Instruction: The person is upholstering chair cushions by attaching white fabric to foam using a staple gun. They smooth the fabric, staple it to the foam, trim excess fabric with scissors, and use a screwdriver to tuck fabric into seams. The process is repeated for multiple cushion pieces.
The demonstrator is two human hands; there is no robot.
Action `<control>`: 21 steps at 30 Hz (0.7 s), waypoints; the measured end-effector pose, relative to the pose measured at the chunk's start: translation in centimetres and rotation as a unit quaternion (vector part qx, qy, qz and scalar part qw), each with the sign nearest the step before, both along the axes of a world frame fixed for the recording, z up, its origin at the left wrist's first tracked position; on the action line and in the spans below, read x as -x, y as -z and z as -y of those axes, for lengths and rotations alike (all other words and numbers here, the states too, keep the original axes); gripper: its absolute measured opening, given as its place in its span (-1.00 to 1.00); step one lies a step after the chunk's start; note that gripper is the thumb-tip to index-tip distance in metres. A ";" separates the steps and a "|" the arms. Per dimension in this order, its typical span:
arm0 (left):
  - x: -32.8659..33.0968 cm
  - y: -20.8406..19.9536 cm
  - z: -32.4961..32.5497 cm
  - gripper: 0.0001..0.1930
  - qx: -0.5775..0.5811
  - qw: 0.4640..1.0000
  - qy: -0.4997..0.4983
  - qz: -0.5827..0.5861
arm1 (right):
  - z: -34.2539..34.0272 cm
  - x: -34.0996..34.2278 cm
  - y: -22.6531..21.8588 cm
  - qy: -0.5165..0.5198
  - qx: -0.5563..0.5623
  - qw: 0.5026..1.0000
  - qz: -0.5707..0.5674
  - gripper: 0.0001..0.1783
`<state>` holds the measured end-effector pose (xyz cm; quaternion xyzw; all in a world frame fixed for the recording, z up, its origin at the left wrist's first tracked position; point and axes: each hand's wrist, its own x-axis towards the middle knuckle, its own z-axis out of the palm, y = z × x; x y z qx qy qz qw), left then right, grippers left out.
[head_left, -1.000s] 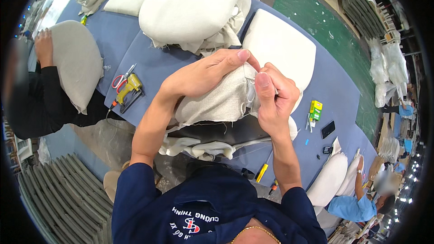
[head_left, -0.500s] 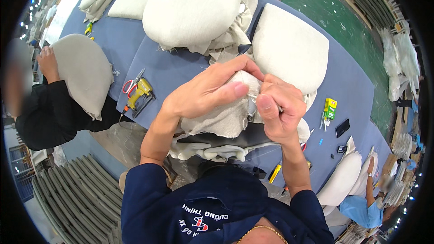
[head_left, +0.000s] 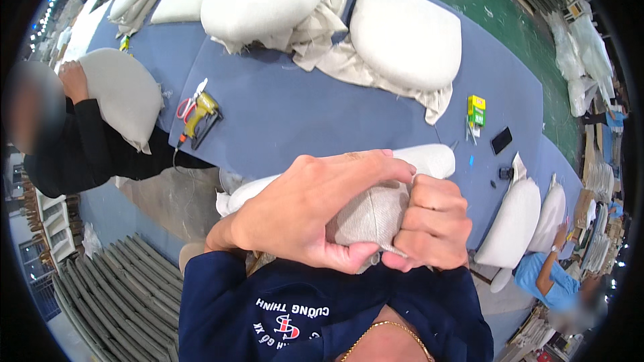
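Beyond the near edge of the desk (head_left: pixel 282 121), a beige fabric-covered piece (head_left: pixel 367 218) lies directly between both hands, the left grip (head_left: pixel 386 211) curled around its left side, the right grip (head_left: pixel 400 255) pinching its right edge.

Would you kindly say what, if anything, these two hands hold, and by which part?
Beige fabric: left hand around its left side, right hand gripping its right edge.

Bare left hand (head_left: pixel 302 204) and bare right hand (head_left: pixel 433 221) are now closer to the navy-blue short-sleeved shirt (head_left: pixel 228 305) than a second ago. Both thumbs shift to the near side of the beige woven-fabric cover (head_left: pixel 369 218); its frayed near edge becomes hidden.
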<state>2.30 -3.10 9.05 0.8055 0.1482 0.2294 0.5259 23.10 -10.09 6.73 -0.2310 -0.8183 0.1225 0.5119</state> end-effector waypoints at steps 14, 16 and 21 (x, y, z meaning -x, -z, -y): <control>1.4 0.5 -4.0 -0.35 0.019 0.997 -0.066 -0.024 | -3.8 2.7 0.5 -0.003 0.159 0.975 -0.157 -0.60; 1.9 1.1 -5.0 -0.37 0.023 0.997 -0.075 -0.028 | -5.2 3.2 0.6 -0.022 0.175 0.970 -0.166 -0.59; 3.1 2.2 -6.6 -0.39 0.016 0.996 -0.084 -0.007 | -7.3 3.7 1.2 -0.043 0.180 0.970 -0.159 -0.61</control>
